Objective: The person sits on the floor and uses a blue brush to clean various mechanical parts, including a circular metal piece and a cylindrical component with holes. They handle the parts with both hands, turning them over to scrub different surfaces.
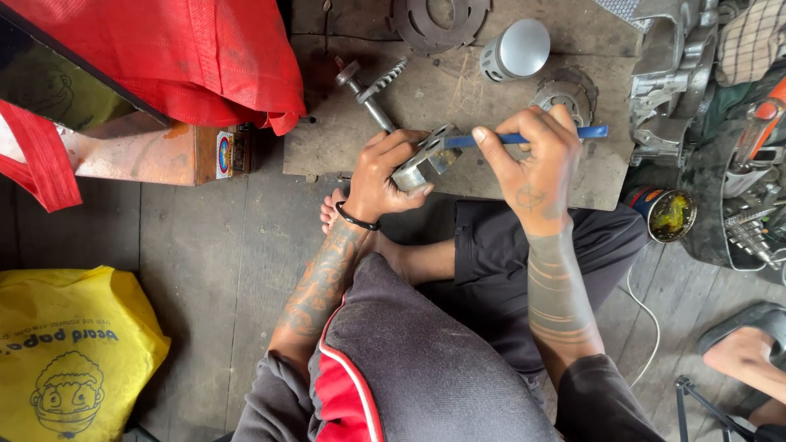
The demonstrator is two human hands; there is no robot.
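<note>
nearest the camera, a raised knee in grey cloth with a red panel [393, 368] fills the lower middle. beyond it both tattooed forearms reach forward over the wooden floor [205, 245].

the left hand [385, 176], with a black band at the wrist, is closed around a small grey metal engine part [422, 164], thumb beneath and fingers over the top. the part is held just off the near edge of the flat wooden board [458, 98].

the right hand [536, 155] is closed around a blue-handled tool [524, 137], fingers wrapped over the shaft. the tool tip meets the engine part; the handle end projects past the hand toward the board's right edge.

containers: an open round tin [667, 213] stands on the floor at the board's near right corner, holding a yellow-green substance. a yellow printed bag [74, 352] lies at the lower left; contents cannot be seen. a red cloth bag [180, 57] covers a rusty metal box [155, 155] at the upper left.

on the board, toward the far edge: a geared shaft [372, 90], a silver piston [516, 51], a round toothed ring [563, 92] and a flat notched disc [438, 24]. an engine casing [671, 74] sits beyond the right edge.
</note>
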